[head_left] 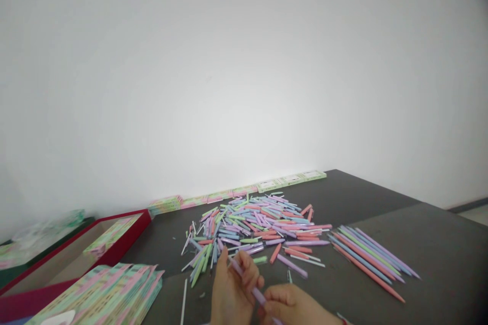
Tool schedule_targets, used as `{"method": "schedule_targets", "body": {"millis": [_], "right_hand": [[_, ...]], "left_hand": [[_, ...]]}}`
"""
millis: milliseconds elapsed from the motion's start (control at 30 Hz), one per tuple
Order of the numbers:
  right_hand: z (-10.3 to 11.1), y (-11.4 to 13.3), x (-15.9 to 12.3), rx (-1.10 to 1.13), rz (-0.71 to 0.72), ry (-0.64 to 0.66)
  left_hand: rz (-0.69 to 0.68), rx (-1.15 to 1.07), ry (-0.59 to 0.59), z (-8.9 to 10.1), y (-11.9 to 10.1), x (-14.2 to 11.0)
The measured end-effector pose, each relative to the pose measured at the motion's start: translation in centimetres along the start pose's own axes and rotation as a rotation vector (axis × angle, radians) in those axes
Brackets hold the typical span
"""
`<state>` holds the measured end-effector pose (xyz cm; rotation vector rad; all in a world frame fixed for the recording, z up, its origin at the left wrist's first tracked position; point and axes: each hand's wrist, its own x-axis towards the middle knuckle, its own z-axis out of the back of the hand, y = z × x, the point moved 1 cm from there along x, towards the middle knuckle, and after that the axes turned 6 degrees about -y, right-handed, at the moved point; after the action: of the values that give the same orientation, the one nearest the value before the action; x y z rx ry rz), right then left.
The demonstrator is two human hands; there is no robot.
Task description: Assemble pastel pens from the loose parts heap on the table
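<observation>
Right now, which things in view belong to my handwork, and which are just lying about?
In the job: purple pen, held by left hand and right hand; probably pen pile, pen row.
Seemingly lying about: red box, packets, plastic wrap.

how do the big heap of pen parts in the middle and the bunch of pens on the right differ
The heap of pen parts lies jumbled, pieces pointing many ways; the bunch of pens lies roughly parallel. The heap spreads wider and holds far more pieces than the bunch. Both mix green, blue, purple and coral, and both lie on the dark table.
</observation>
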<state>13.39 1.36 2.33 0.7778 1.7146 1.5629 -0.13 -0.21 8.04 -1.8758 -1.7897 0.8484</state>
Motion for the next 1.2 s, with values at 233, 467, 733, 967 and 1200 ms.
{"method": "schedule_targets", "body": {"millis": [233, 467, 733, 967, 1200], "right_hand": [[0.1, 0.8, -0.5, 0.084, -0.035, 0.029], [0.2, 0.7, -0.6, 0.08, -0.034, 0.05], [0.0, 1.1, -1.1, -0.122, 0.035, 0.12], [-0.1, 1.6, -1.0, -0.2, 0.05, 0.096], [-0.1, 1.6, -1.2, -0.093, 0.031, 0.105]], "left_hand": [[-0.021, -0.209, -0.003, -0.1, -1.9, -0.5], [-0.009, -0.239, -0.017, 0.2, -2.0, -0.5], [0.028, -0.238, 0.061, 0.2, -1.8, -0.6], [0.014, -0.236, 0.058, 0.5, -1.9, -0.6], [-0.02, -0.208, 0.004, 0.0, -1.6, -0.5]]}}
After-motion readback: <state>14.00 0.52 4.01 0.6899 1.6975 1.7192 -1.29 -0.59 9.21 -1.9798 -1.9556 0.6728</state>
